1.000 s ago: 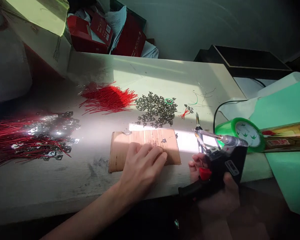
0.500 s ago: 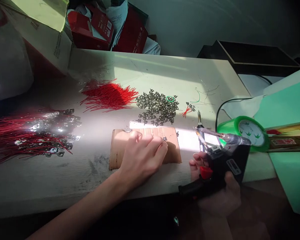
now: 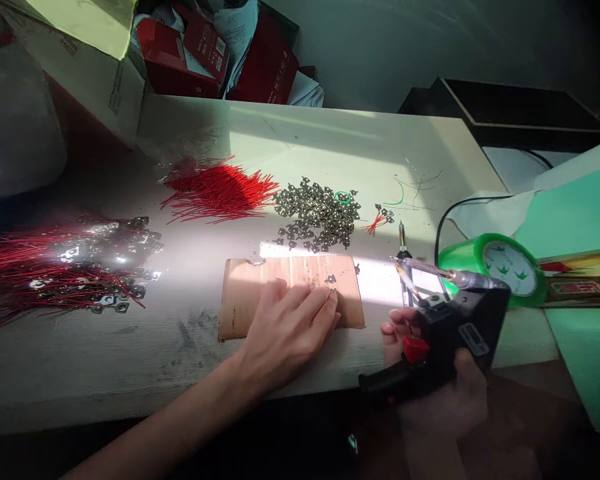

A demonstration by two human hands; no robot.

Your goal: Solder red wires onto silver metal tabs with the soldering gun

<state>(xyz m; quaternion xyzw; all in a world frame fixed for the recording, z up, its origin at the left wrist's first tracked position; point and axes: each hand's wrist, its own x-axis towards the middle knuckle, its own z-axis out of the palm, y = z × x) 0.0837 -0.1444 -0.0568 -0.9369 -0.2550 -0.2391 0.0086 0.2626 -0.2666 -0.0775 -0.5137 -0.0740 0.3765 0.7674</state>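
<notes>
My left hand [image 3: 293,320] rests on a piece of cardboard [image 3: 237,300], its fingers bent and drawn together. A small metal tab [image 3: 333,291] shows at the fingertips, pinched or pressed there. Just beyond it, a second metal tab [image 3: 331,279] lies on the cardboard. My right hand [image 3: 460,393] is wrapped round a black soldering gun [image 3: 445,333] with a red trigger. The gun's tip points left, above the table to the right of the cardboard. Part of the right hand's grip is hidden behind the gun's body.
Beyond the cardboard are a pile of metal tabs [image 3: 317,213] and a heap of red wires [image 3: 220,193]. Wires with tabs attached [image 3: 80,267] lie at left. Green tape [image 3: 510,270] stands at right, near a pen-shaped tool [image 3: 403,240]. Red boxes [image 3: 265,67] sit behind.
My left hand has shifted slightly toward me on the cardboard, uncovering a metal tab beyond the fingertips. My right hand still holds the soldering gun in nearly the same place.
</notes>
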